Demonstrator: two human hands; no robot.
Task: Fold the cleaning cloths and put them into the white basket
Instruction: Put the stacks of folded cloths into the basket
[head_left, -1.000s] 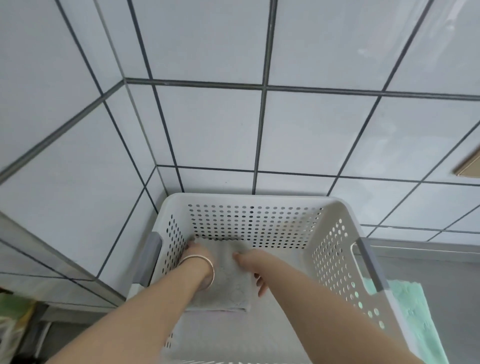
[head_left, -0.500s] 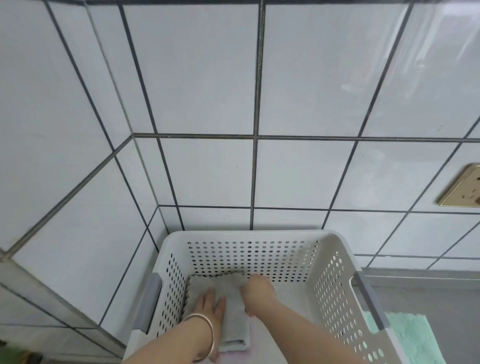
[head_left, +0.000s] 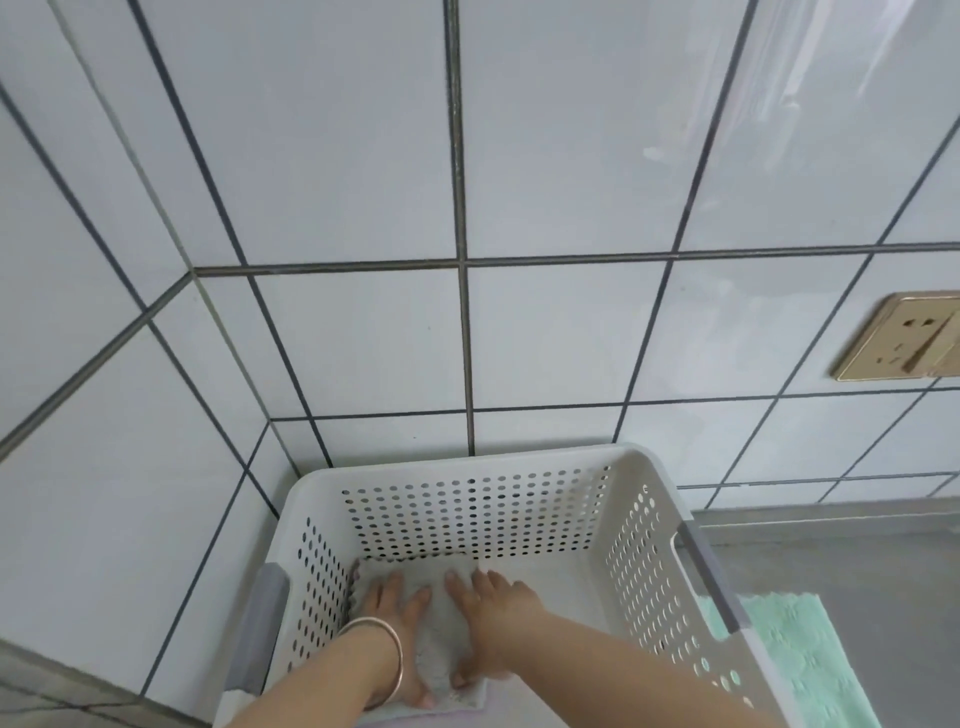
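Observation:
The white basket with perforated walls stands in the tiled corner. On its floor, at the left, lies a folded grey cloth on top of a pale one whose edge shows beneath. My left hand, a bangle on its wrist, lies flat on the cloth's left half with fingers straight. My right hand presses flat on the right half, thumb at the cloth's near edge. A mint green cloth lies spread on the grey counter to the right of the basket.
White tiled walls close in behind and to the left. A gold socket plate sits on the back wall at the right. The basket has grey handles on both sides. The right part of the basket floor is bare.
The camera view has tilted up, so the basket sits lower in the frame. Both hands have spread flat on the grey cloth; the right hand moved from its far corner onto its right half.

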